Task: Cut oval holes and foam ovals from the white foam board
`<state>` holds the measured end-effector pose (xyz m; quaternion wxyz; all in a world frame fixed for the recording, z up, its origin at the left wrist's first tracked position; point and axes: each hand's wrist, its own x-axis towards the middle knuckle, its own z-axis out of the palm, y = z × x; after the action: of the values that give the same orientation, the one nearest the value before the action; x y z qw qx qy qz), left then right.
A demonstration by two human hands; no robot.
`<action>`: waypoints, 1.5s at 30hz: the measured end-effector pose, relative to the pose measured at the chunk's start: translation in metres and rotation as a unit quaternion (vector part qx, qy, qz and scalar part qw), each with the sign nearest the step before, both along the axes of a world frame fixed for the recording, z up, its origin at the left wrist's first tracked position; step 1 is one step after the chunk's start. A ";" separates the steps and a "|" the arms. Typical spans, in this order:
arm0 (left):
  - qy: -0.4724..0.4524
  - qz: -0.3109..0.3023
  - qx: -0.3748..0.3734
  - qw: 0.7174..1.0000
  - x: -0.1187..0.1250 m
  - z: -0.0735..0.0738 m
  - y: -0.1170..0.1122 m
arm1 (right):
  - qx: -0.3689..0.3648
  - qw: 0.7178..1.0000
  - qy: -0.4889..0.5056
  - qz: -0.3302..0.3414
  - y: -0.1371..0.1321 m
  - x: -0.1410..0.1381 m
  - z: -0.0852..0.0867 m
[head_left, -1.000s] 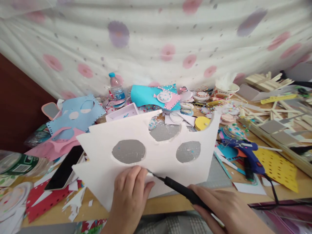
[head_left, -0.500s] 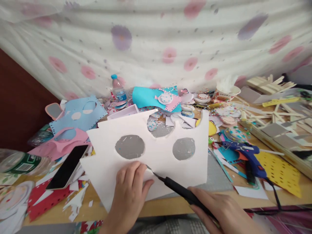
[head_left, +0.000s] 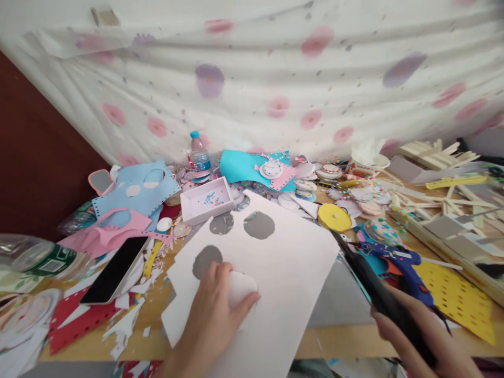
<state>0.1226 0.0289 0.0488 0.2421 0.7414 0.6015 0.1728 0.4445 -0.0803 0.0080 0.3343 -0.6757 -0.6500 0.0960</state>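
A white sheet [head_left: 283,257] with several round holes lies turned at an angle over a grey cutting mat [head_left: 342,294]. My left hand [head_left: 214,310] presses on it, fingers and thumb closed about a small white oval piece [head_left: 241,287] lying flat on the sheet. My right hand [head_left: 417,331] grips a long black-handled craft knife [head_left: 378,289] by its handle. The knife is off to the right, its tip raised near the sheet's right corner and apart from my left hand.
A blue glue gun [head_left: 394,254] lies right of the sheet, near yellow perforated felt [head_left: 457,291]. Behind stand a pale box [head_left: 207,202] with beads and a small bottle [head_left: 200,152]. A phone [head_left: 116,270] and paper scraps [head_left: 124,325] lie left.
The white sheet has been turned, so its holes have shifted to the upper left. The knife has lifted off the sheet and moved right with my right hand. My view has tilted up slightly.
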 end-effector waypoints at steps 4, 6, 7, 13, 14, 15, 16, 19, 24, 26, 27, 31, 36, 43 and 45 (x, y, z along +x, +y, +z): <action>-0.015 -0.022 -0.022 0.999 0.013 -0.029 -0.011 | 0.032 0.997 0.072 0.014 0.036 -0.034 0.005; -0.016 -0.046 -0.026 0.998 0.020 -0.038 -0.011 | 0.019 0.992 0.121 0.018 0.053 -0.050 0.001; -0.012 -0.057 -0.031 0.998 0.023 -0.040 -0.010 | 0.004 0.989 0.147 0.023 0.060 -0.058 -0.002; 0.044 -0.084 -0.075 0.993 0.035 -0.040 0.007 | -0.036 0.961 0.268 0.061 0.099 -0.095 -0.026; 0.049 -0.084 -0.079 0.992 0.036 -0.039 0.011 | -0.043 0.958 0.278 0.060 0.103 -0.098 -0.031; 0.053 -0.084 -0.084 0.992 0.037 -0.039 0.015 | -0.048 0.956 0.285 0.054 0.106 -0.099 -0.034; 0.057 -0.085 -0.089 0.991 0.037 -0.040 0.018 | -0.052 0.954 0.290 0.047 0.108 -0.099 -0.038; 0.066 -0.093 -0.101 0.988 0.037 -0.041 0.025 | -0.058 0.951 0.303 0.023 0.109 -0.097 -0.044; 0.070 -0.134 -0.079 0.985 0.031 -0.046 0.026 | -0.066 0.947 0.315 0.012 0.110 -0.094 -0.043; 0.068 -0.150 -0.060 0.985 0.026 -0.049 0.024 | -0.069 0.947 0.315 0.017 0.111 -0.094 -0.041; 0.066 -0.158 -0.051 0.984 0.024 -0.051 0.023 | -0.069 0.947 0.313 0.019 0.111 -0.094 -0.041; 0.057 -0.178 -0.020 0.982 0.018 -0.057 0.022 | -0.070 0.950 0.304 0.026 0.111 -0.093 -0.038; 0.051 -0.187 0.008 0.981 0.016 -0.059 0.024 | -0.062 0.953 0.296 0.028 0.110 -0.094 -0.036; 0.037 -0.192 0.031 0.980 0.013 -0.061 0.023 | -0.049 0.958 0.281 0.030 0.108 -0.093 -0.036; 0.032 -0.192 0.033 0.980 0.013 -0.062 0.023 | -0.046 0.960 0.275 0.032 0.108 -0.092 -0.037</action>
<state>0.1357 0.0519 -0.0136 0.2266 0.8559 0.4495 0.1186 0.3522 0.0274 -0.0288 0.4651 -0.6167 -0.5493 0.3187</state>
